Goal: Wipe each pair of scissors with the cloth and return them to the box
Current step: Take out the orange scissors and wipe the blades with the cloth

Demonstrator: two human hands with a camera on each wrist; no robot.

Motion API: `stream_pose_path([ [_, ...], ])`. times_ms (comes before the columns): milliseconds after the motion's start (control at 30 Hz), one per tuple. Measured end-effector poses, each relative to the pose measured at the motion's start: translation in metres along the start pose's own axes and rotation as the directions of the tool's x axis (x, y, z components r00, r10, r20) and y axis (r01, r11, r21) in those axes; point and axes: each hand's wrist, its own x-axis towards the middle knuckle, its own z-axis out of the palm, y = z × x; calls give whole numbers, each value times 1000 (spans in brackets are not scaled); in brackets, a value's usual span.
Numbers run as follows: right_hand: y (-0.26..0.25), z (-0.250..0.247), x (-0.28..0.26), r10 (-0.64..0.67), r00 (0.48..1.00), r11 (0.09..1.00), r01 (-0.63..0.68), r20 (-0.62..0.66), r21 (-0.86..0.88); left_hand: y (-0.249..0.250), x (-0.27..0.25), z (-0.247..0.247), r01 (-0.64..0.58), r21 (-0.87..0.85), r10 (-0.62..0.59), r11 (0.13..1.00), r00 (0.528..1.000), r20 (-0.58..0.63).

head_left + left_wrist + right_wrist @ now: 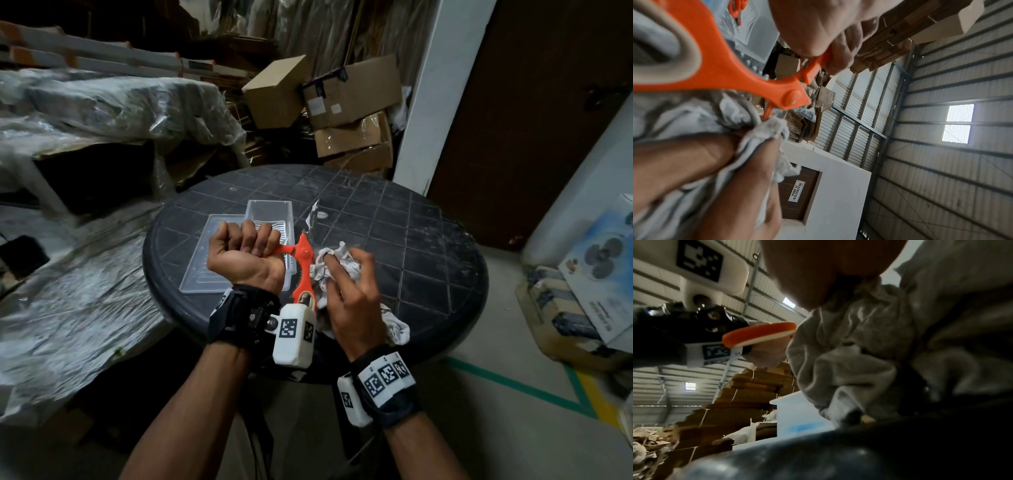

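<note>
Orange scissors (303, 263) are held above the round table (428, 246), handles spread; one handle loop points toward the person, the blades are hidden in the cloth (337, 270). The left hand (245, 255) clenches the other handle. The right hand (349, 294) grips the cloth. A door sign (796, 190) reads "RESTRICTED IT AREA".
</note>
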Motion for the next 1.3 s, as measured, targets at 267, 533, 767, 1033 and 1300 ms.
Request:
stream_pose_path([
  [267,8,-4,1,222,971,974,-225,-95,-31,0,-5,-4,-13,23,14,1000,999,-40],
  [533,-6,-7,-3,53,997,998,-56,-63,-38,0,-5,-1,-8,2,8,1000,999,-45],
  [767,1,-2,-10,45,995,969,-21,92,-248,5,-3,9,-4,11,4,1000,1000,-23],
  [1033,0,-15,1,95,986,969,-124,-138,-212,14,1,6,-29,18,29,999,1000,1],
  [1300,-18,0,-6,-35,998,986,43,49,-160,9,-4,7,-12,4,12,1000,1000,-9],
])
